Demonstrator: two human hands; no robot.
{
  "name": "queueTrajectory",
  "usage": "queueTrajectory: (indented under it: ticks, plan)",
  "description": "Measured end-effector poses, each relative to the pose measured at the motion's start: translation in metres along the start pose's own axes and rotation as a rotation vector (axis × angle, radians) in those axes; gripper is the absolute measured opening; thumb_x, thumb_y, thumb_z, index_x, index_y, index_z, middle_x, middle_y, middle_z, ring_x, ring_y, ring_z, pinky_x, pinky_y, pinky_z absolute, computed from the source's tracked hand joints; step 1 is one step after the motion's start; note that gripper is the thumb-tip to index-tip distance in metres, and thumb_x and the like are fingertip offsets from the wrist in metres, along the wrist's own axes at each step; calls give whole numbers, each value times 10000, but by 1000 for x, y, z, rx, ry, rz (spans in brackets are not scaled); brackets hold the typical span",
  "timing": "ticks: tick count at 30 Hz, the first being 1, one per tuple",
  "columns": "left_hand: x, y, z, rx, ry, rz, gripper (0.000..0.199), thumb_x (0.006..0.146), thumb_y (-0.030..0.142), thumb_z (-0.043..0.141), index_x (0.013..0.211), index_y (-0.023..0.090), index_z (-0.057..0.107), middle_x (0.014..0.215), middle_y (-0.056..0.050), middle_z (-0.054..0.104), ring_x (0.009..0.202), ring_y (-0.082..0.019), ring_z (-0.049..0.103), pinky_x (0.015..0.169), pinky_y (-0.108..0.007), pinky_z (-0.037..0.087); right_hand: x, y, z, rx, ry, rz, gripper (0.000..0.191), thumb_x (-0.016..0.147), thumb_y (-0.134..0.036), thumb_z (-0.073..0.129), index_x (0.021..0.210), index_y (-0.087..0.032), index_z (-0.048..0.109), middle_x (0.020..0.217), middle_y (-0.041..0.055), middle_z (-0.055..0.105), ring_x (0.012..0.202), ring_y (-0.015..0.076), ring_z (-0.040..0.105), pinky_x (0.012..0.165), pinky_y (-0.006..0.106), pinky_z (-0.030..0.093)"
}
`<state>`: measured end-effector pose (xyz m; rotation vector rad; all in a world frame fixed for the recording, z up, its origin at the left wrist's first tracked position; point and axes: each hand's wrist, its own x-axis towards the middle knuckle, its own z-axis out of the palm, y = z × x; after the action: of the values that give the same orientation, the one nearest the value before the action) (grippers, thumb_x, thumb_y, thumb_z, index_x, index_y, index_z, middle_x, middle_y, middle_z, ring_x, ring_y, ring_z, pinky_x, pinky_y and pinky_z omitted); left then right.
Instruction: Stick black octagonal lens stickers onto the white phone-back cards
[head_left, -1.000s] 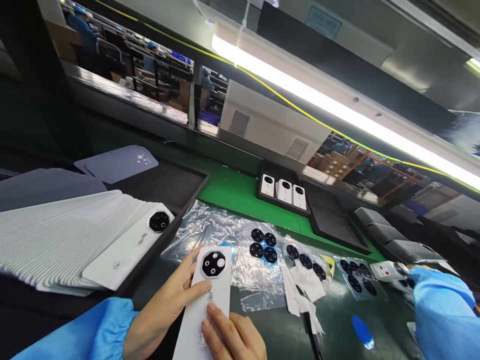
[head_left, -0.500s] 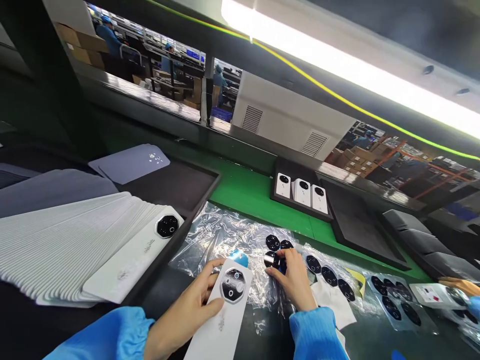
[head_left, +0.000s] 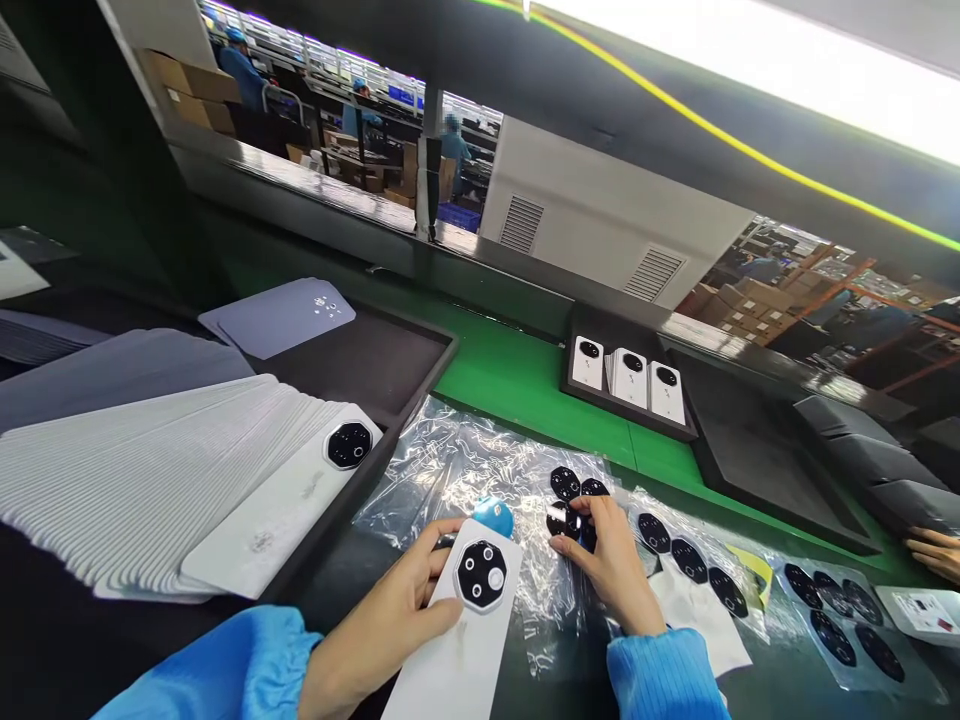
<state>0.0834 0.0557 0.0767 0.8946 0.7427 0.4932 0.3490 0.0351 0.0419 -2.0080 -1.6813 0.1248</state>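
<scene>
A white phone back panel [head_left: 457, 655] with a black camera disc near its top is held in my left hand [head_left: 390, 625], thumb on its face and fingers curled behind. To the right, my right hand [head_left: 611, 560] has thumb and forefinger at the edge of a black disc [head_left: 560, 520]. That disc lies among several similar ones on clear plastic film [head_left: 480, 460]. A round blue piece [head_left: 493, 516] sits just behind the top of the panel.
Fanned white panels [head_left: 172, 480] fill the left, beside a dark tray [head_left: 390, 370]. A tray with white panels [head_left: 630, 380] stands at the back. More black discs [head_left: 688, 560] and a white cloth [head_left: 701, 610] lie right. Another person's hand [head_left: 937, 552] is at the right edge.
The view has shifted, so most things sit farther right. The other person's hand has moved away from the panel at the right. Both my hands keep nearly the same pose.
</scene>
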Motion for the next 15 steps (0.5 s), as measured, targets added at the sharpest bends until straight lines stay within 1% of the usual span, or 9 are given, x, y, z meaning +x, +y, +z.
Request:
queueTrajectory:
  ticks: [6, 11, 15]
  plan:
    - [0, 0, -2, -4, -8, 10, 699, 673, 285, 679, 1280, 219, 339, 1135, -72, 645, 879, -200, 631, 733, -279, 459, 3, 1, 0, 7, -5, -13, 248, 694, -245, 671, 921, -250, 569, 926, 31, 583, 872, 242, 550, 767, 376, 459]
    - [0, -3, -4, -5, 6, 5, 701, 679, 263, 679, 1299, 240, 355, 1163, -70, 640, 941, -220, 626, 766, -285, 456, 4, 0, 0, 15, 7, -15, 252, 678, -237, 670, 900, -250, 552, 904, 24, 575, 855, 237, 547, 756, 372, 456]
    - [1, -3, -4, -30, -20, 15, 698, 680, 269, 689, 1296, 239, 361, 1179, -80, 633, 937, -224, 627, 749, -286, 462, 3, -4, 0, 26, 22, -13, 252, 678, -235, 660, 892, -244, 528, 890, 20, 566, 846, 234, 544, 745, 371, 460]
